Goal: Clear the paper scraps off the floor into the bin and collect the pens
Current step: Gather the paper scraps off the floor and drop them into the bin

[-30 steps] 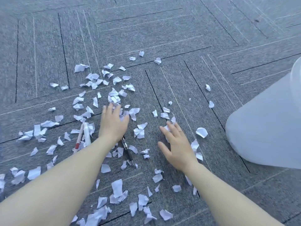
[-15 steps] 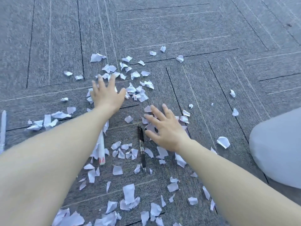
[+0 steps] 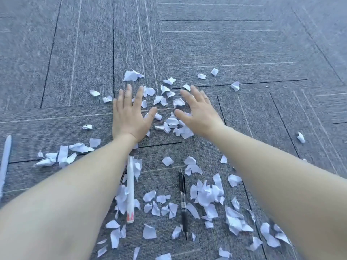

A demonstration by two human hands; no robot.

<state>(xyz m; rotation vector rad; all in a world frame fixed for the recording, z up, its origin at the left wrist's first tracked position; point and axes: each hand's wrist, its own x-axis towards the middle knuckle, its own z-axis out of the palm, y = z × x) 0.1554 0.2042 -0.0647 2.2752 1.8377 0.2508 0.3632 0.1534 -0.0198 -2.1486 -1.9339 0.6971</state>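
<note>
Left hand [image 3: 129, 117] and right hand [image 3: 199, 113], fingers spread and holding nothing, flank torn white paper scraps [image 3: 171, 121] on far grey carpet [image 3: 244, 45]. Scraps look featherlight; scoop from underneath. A black click pen [image 3: 183, 201] lies near.

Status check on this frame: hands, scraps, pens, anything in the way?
Left hand and right hand open, flat, flanking paper scraps. Black pen and white pen uncollected. Bin not in view.

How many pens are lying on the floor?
3, maybe more. A white pen lies beside the left forearm, a black pen lies between the arms, and a pale pen sits at the left edge. A dark one may hide behind the white pen.
</note>
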